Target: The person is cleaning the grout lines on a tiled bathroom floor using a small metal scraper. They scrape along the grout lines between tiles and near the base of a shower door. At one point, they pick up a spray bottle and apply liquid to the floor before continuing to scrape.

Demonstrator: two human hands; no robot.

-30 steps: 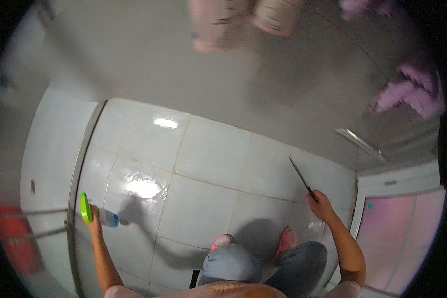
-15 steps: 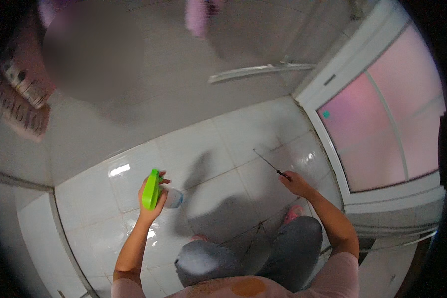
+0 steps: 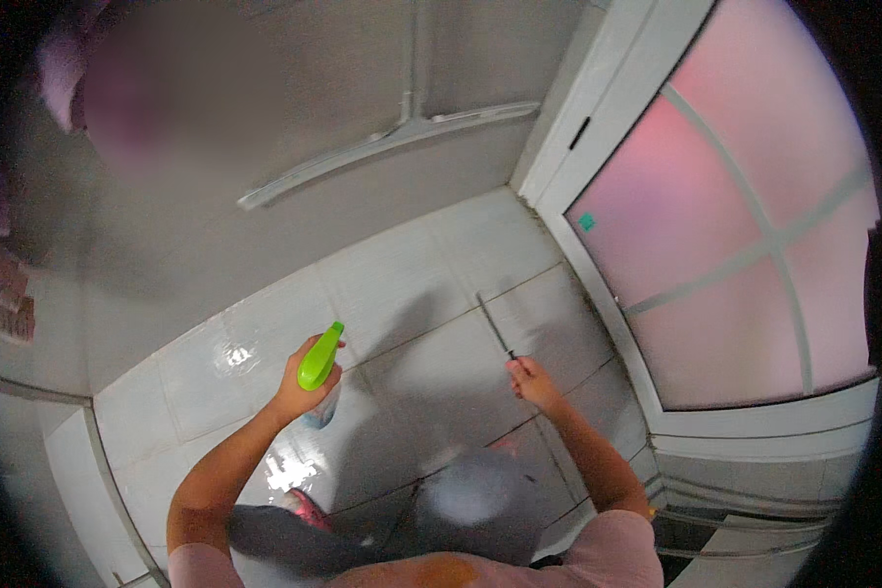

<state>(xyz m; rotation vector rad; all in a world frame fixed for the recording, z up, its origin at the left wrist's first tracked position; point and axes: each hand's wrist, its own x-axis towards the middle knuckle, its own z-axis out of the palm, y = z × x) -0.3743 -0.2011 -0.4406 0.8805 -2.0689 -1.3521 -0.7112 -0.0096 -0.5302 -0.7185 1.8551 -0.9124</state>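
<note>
Our left hand point(image 3: 302, 384) sits at about nine o'clock from the centre of the view, raised ahead of the chest, fingers closed in a fist-like grip with the thumb side up. Its bare forearm runs down toward seven o'clock, the elbow bent near the lower left, the upper arm ending in a pink sleeve.

Our right hand point(image 3: 532, 378) is at about four o'clock from the centre, level with the left and well apart from it. Its fingers are curled shut in a pinching grip, knuckles toward twelve o'clock. The forearm stretches down toward five o'clock, nearly straight, into a pink sleeve at the lower edge.
</note>
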